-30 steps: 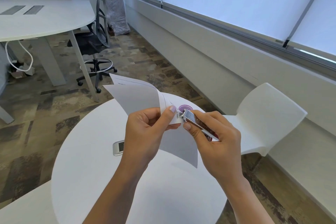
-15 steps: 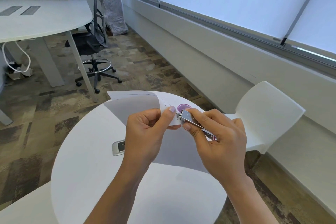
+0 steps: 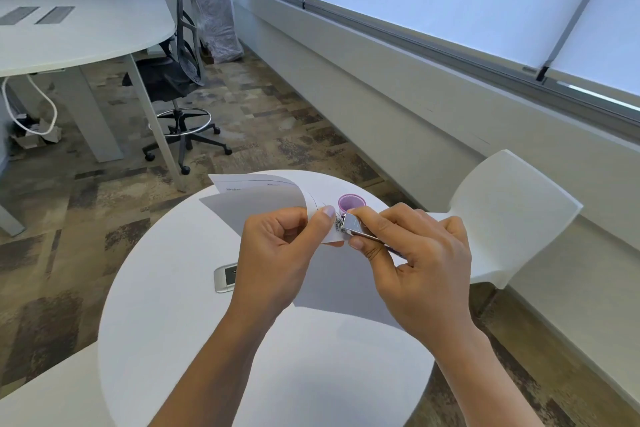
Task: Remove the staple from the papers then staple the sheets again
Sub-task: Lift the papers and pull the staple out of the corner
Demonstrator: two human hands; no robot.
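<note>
Listener: Table first, please. What is the work surface?

Describer: Round white table (image 3: 166, 340), seen from above by a head-worn camera. A white moulded plastic chair (image 3: 512, 204) stands at its far right edge.

Listener: Where are the papers?

Describer: White printed sheets of paper (image 3: 256, 208), held up above the middle of the table. They curl, and one sheet bends away to the far left.

Listener: And the hands?

Describer: The left hand (image 3: 277, 253) pinches the sheets near one corner, thumb on top and fingers curled beneath. The right hand (image 3: 426, 267) grips a small silver metal stapler-type tool (image 3: 355, 226), forefinger above and thumb below. The tool's nose touches that same corner, just beside the left thumbnail.

Listener: Anything smaller?

Describer: A small round purple cup (image 3: 351, 202) sits on the table just behind the tool. A small silver rectangular device (image 3: 225, 279) lies flat beside the left wrist. The staple itself is too small to make out.

Listener: Which step is this?

Describer: It looks like the removal step, and re-stapling has not begun. The next move probably calls for working the tool's tip under the staple and levering gently. The left pinch would need to hold the corner taut so the paper does not tear.
</note>
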